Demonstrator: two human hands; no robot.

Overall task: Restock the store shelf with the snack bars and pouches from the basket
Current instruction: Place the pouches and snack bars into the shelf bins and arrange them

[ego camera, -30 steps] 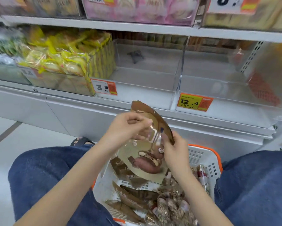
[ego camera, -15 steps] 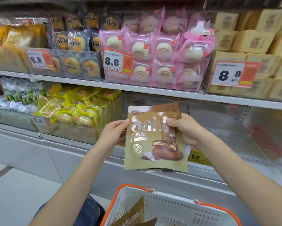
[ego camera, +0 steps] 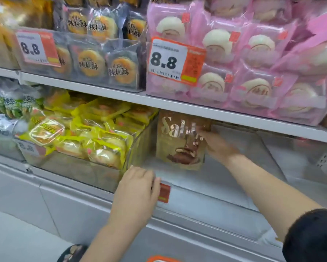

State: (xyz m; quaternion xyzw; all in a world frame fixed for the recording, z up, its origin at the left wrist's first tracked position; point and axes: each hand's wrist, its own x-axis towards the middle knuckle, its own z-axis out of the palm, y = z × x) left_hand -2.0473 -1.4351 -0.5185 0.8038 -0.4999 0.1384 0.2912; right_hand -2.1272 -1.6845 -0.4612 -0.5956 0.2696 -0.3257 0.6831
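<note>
A brown and gold snack pouch (ego camera: 179,142) stands upright inside a clear bin (ego camera: 225,178) on the lower shelf, against the bin's left wall. My right hand (ego camera: 215,143) reaches into the bin and grips the pouch at its upper right edge. My left hand (ego camera: 136,188) rests on the bin's front lip, fingers together, partly covering an orange price tag (ego camera: 164,192). Only a sliver of the basket's orange rim (ego camera: 163,259) shows at the bottom edge; its contents are out of view.
A bin of yellow-wrapped pastries (ego camera: 87,137) sits directly left of the pouch. Above, a shelf board (ego camera: 196,108) carries pink bun packs (ego camera: 253,69) and dark-wrapped round cakes (ego camera: 102,61). Another clear bin (ego camera: 300,167) stands to the right.
The pouch went from held up in both hands in front of the shelf into the clear bin. My left hand let go and dropped to the bin's front edge.
</note>
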